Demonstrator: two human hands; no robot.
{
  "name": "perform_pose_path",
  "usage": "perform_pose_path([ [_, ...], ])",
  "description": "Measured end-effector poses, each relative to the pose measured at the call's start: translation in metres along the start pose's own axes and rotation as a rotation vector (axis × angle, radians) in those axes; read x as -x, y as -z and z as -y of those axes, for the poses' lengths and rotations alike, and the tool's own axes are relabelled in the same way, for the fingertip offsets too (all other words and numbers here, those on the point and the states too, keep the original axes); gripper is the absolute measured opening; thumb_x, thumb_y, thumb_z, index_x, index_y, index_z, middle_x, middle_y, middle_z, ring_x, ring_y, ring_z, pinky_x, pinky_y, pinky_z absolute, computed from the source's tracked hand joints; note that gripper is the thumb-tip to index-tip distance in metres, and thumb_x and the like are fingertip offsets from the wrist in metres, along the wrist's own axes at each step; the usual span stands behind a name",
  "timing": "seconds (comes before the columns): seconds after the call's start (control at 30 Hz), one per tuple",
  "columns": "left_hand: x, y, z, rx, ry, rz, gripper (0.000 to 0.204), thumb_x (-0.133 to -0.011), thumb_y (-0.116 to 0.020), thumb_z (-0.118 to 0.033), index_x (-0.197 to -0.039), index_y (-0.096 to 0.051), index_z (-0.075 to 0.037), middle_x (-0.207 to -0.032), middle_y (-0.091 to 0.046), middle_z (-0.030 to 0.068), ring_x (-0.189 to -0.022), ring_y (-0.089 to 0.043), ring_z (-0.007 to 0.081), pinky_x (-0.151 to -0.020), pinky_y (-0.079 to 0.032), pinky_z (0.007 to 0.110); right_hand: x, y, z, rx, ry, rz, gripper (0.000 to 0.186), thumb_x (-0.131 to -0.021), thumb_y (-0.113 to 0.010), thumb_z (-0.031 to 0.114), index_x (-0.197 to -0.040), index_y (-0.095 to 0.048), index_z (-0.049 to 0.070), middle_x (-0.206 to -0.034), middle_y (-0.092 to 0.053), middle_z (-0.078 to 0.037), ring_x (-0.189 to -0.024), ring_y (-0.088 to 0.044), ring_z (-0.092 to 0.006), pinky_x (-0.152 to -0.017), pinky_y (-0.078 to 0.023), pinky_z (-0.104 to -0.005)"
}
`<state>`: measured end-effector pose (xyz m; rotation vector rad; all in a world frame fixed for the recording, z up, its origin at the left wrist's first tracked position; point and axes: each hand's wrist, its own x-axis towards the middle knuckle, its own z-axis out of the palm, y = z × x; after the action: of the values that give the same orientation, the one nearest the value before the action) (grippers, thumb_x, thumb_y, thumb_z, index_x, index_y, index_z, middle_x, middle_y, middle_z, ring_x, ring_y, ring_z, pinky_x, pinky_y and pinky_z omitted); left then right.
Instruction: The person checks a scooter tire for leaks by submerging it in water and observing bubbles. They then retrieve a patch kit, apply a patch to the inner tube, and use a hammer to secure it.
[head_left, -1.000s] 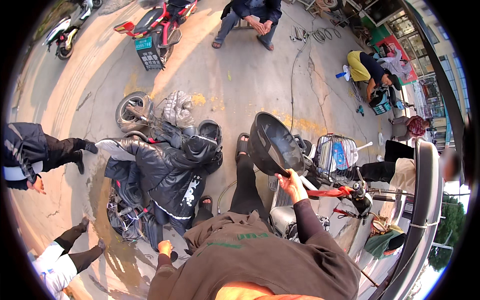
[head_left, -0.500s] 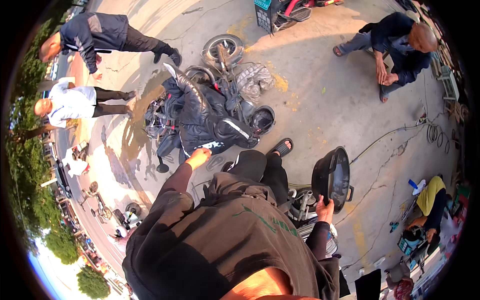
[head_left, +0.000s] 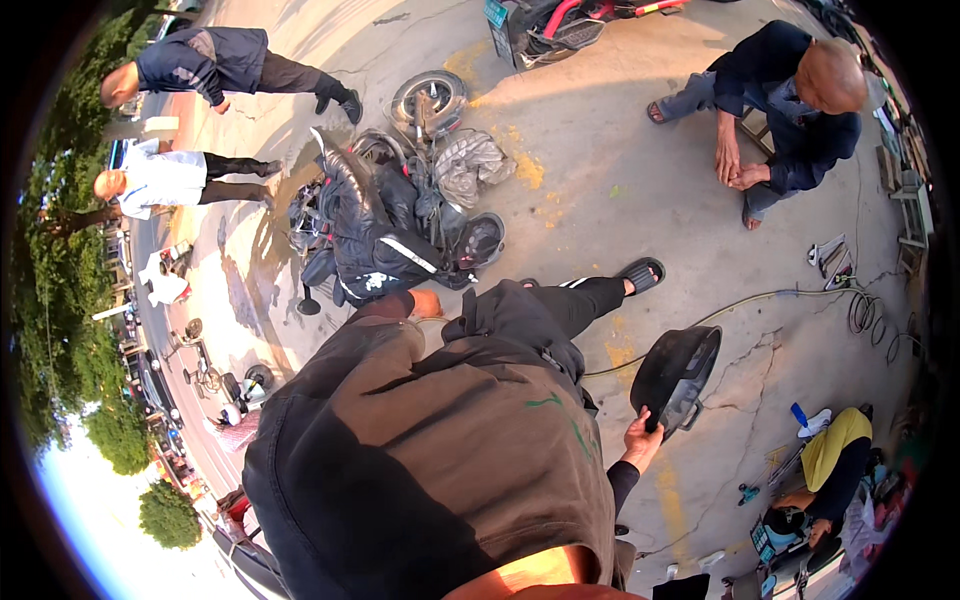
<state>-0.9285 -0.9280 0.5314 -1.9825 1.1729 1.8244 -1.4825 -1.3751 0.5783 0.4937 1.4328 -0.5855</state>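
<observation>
My right hand grips the near rim of a black basin, which is tilted on its side out to my right, above the ground. A handle shows on the basin's far side. My left hand is low beside my dark trousers, near the downed scooter draped in a black padded cover; its fingers are mostly hidden, so I cannot make out whether they hold anything. A helmet-like dark object lies at the scooter's right end, and a crumpled grey covering is beside its wheel.
A person sits at upper right. Two people stand at left. A hose crosses the ground at right, near tools. A person in yellow trousers bends at lower right. A red scooter stands at the top.
My view has swung round from a second ago. My right hand has carried the basin out to the right and lower. My left hand has moved in toward my trousers, and my feet have stepped rightward.
</observation>
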Motion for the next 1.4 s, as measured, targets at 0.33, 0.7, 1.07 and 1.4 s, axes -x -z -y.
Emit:
perform_pose_path([
  [0.33, -0.113, 0.343, -0.488, 0.147, -0.148, -0.353, 0.038, -0.09, -0.055, -0.032, -0.111, -0.065, -0.003, -0.108, -0.067, 0.0189, -0.103, -0.064, 0.034, -0.09, -0.049, 0.041, 0.035, -0.048, 0.214, -0.115, 0.153, -0.226, 0.047, -0.095, -0.044, 0.033, -0.108, -0.057, -0.01, -0.088, -0.068, -0.025, -0.065, -0.068, -0.0302, -0.056, -0.06, -0.0341],
  [0.7, -0.242, 0.494, -0.883, -0.136, -0.606, -0.121, 0.044, -0.077, -0.071, -0.01, -0.12, -0.059, -0.008, -0.124, -0.055, 0.0122, -0.112, -0.056, 0.0304, -0.093, -0.047, 0.04, -0.021, -0.151, 0.459, -0.178, 0.139, -0.206, 0.053, -0.093, -0.045, 0.04, -0.11, -0.054, -0.009, -0.089, -0.067, -0.025, -0.066, -0.067, -0.0295, -0.053, -0.058, -0.0344],
  [1.07, -0.296, 0.668, -1.068, 0.108, -0.416, -0.431, 0.031, -0.087, -0.062, -0.018, -0.113, -0.063, -0.001, -0.111, -0.062, 0.0151, -0.098, -0.065, 0.0283, -0.085, -0.05, 0.037, -0.064, -0.508, 0.734, 0.201, 0.281, -0.172, 0.037, -0.093, -0.049, 0.021, -0.124, -0.044, 0.001, -0.102, -0.061, -0.023, -0.058, -0.067, -0.0303, -0.038, -0.052, -0.0328],
  [1.4, -0.441, 0.789, -0.964, 0.321, -0.081, -0.333, 0.023, -0.088, -0.061, -0.015, -0.106, -0.067, -0.001, -0.082, -0.068, 0.0097, -0.079, -0.066, 0.0224, -0.07, -0.051, 0.033, 0.057, -0.902, 0.949, 0.804, 0.86, 0.003, 0.064, -0.089, -0.061, 0.038, -0.129, -0.043, -0.009, -0.105, -0.064, -0.023, -0.073, -0.069, -0.0231, -0.063, -0.054, -0.0339],
])
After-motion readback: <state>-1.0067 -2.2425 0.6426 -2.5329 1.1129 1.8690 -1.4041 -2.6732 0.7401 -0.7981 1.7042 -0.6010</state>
